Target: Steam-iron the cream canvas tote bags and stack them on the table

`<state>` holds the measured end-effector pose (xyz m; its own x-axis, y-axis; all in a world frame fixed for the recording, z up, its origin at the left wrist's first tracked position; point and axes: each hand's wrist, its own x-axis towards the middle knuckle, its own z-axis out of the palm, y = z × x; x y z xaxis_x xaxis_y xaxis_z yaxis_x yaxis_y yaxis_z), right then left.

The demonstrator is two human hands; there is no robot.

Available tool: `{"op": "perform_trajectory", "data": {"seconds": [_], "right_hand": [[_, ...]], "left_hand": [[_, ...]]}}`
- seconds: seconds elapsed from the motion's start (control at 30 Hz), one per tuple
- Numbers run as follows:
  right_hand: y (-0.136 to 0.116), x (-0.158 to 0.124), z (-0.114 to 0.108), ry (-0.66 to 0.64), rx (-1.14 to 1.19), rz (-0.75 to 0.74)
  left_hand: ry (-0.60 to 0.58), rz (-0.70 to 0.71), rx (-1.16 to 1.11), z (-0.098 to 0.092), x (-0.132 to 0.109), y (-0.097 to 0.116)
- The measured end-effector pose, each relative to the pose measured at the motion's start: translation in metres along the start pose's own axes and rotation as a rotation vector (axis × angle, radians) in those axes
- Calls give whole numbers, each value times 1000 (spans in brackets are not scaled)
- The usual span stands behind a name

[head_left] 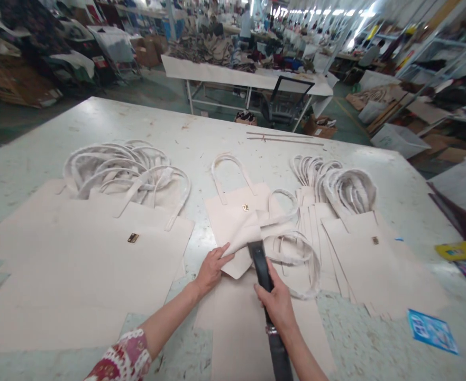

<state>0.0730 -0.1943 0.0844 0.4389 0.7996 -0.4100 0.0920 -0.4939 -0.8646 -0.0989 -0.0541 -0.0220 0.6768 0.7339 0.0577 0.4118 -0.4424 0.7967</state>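
Observation:
A cream tote bag (236, 219) with a small brass tag lies in the middle of the table, its lower part folded up. My left hand (212, 269) presses flat on the bag's folded corner. My right hand (277, 302) grips a black tool handle (260, 264), whose tip rests against the bag's fold. Under both hands lies another flat cream bag (236, 328).
A stack of finished cream bags (98, 254) with looped handles lies at the left, a fanned stack (359, 248) at the right. A blue packet (432, 330) and a yellow item (460, 250) sit near the right edge. The white table (137, 119) stretches far ahead.

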Motion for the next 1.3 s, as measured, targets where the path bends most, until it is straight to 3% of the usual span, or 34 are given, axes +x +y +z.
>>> {"op": "perform_trajectory", "data": {"seconds": [0.17,0.3,0.37,0.47,0.6,0.73,0.8,0.9,0.97,1.1,1.2,1.3], "right_hand": [[-4,-4,-56,302,96,-6],[20,-21,-95,428,80,94],[36,-24,-105,399,90,153],[59,-22,-110,256,160,217],[70,-9,-103,39,264,241],[51,24,-87,-86,234,205],[37,44,-80,-29,225,188],[22,57,-77,203,207,140],[20,49,-80,224,190,115],[27,10,-70,-131,170,152],[24,-7,-36,-295,127,129],[8,-1,-1,-309,-49,42]], "left_hand": [[330,-455,-487,-12,19,3],[404,-571,-473,-19,20,4],[401,-641,-508,-19,10,8],[332,-655,-636,-11,-11,17],[234,-650,-482,8,-34,28],[155,-589,-283,21,-36,30],[123,-564,-293,21,-34,29],[154,-641,-378,16,-34,31],[195,-701,-508,15,-38,36],[186,-761,-873,24,-51,48],[152,-841,-921,34,-61,56],[125,-933,-785,34,-70,66]]}}
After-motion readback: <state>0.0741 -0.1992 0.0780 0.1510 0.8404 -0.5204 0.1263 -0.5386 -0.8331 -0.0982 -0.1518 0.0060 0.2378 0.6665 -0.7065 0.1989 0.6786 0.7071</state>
